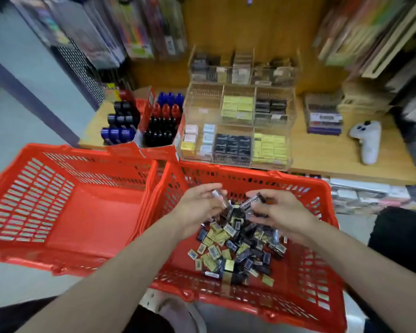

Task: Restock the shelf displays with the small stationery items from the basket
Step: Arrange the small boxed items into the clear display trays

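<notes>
Red slotted plastic basket [65,207] on the left sits bare inside, likely a spare. Second red plastic basket [305,267] beside it holds the heap of small black and gold stationery packs [235,248], kept near the shelf for short reaches. Left hand [197,207] pinches a small clear-wrapped pack [217,195] above the heap; right hand [281,210] curls round a dark printed pack [252,203], probably sorting by type. Clear acrylic compartment display [238,123] behind is partly filled, one back-left cell empty.
</notes>
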